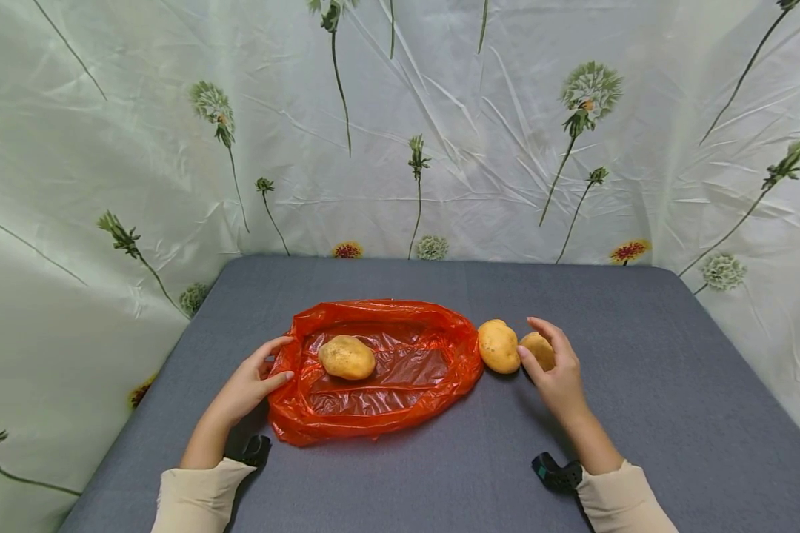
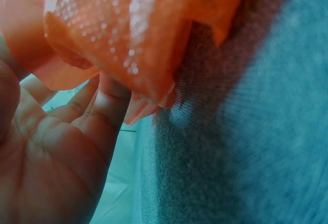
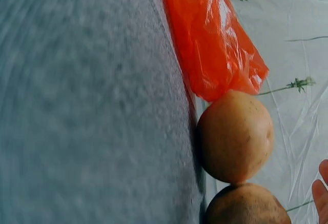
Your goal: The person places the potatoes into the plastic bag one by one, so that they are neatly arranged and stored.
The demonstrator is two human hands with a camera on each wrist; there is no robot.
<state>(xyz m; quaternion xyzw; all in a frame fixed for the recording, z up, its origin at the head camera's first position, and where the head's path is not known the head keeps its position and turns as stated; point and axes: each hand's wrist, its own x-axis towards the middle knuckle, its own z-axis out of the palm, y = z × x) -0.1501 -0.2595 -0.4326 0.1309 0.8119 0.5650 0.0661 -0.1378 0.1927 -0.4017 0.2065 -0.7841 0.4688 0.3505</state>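
A red plastic bag (image 1: 373, 429) lies spread on the table with its mouth facing up, and one potato (image 1: 347, 357) rests inside on the left. My left hand (image 1: 245, 385) holds the bag's left edge between thumb and fingers; in the left wrist view the orange-looking film (image 2: 128, 34) hides some fingertips. Just right of the bag sits a second potato (image 1: 498, 346), touching it. A third potato (image 1: 538, 349) stands against that one, partly behind my right hand (image 1: 560, 374). The right thumb and fingers are spread apart around this third potato, without visibly gripping it.
The table (image 1: 400, 492) is covered in grey cloth. Behind and beside it hangs a pale curtain (image 1: 440, 148) printed with flowers. Black wrist devices (image 1: 556, 474) sit below both hands, close to the tabletop.
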